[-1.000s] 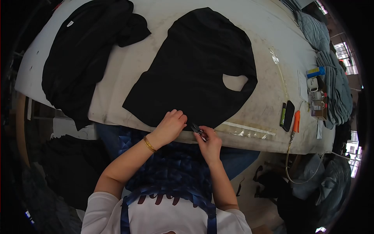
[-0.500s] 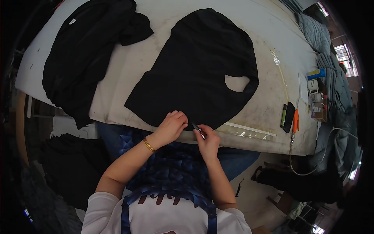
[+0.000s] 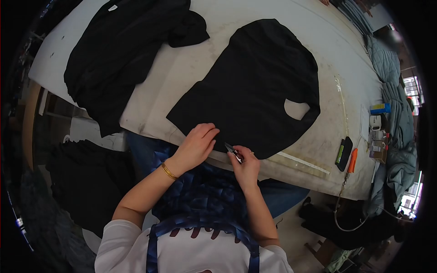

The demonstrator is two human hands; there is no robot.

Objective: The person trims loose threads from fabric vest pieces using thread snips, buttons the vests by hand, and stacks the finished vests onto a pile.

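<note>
A black cut piece of fabric (image 3: pixel 255 86) lies spread on the table, with a rounded opening near its right side. At its near edge, my left hand (image 3: pixel 195 146) rests on the cloth, fingers stretched out and a gold bangle at the wrist. My right hand (image 3: pixel 246 168) is closed around small thread snips (image 3: pixel 233 151), whose blades point up and left over the same edge. A small gap separates the snips from my left fingers. Part of the snips' handle is hidden in my palm.
Another black garment (image 3: pixel 123 59) with a white label hangs over the table's left edge. To the right lie a clear ruler strip (image 3: pixel 302 163), a black case-like item (image 3: pixel 347 152), an orange-handled tool (image 3: pixel 352 160) on a hose and small boxes (image 3: pixel 378 150). Dark fabric (image 3: pixel 86 182) is piled below left.
The view has shifted, so the table and fabric appear farther right. My left fingers have straightened and drawn away from the snips, whose blades show more clearly. My right hand keeps its hold.
</note>
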